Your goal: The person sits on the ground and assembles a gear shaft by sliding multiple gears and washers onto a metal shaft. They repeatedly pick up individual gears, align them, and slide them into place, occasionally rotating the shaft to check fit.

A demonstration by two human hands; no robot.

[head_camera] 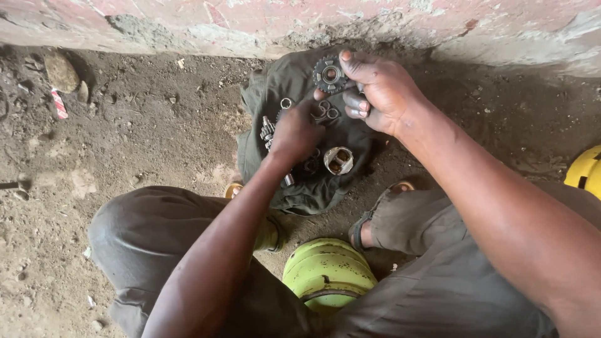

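A dark green cloth [294,181] lies on the dirt floor against the wall, with several small metal parts on it. My right hand [382,91] holds a dark toothed gear [329,74] upright above the cloth's far end. My left hand [297,131] reaches over the cloth, its fingertips touching small metal rings [327,112] just below the gear. A geared shaft [268,131] lies left of that hand, a short metal sleeve [339,160] to its right. A single ring [286,103] rests near the cloth's top.
A worn pink wall [250,25] runs along the far side. A lime-green cylinder [325,272] sits between my knees. A yellow object [585,172] shows at the right edge. A stone [61,70] and a red-white scrap [59,104] lie far left on the dirt.
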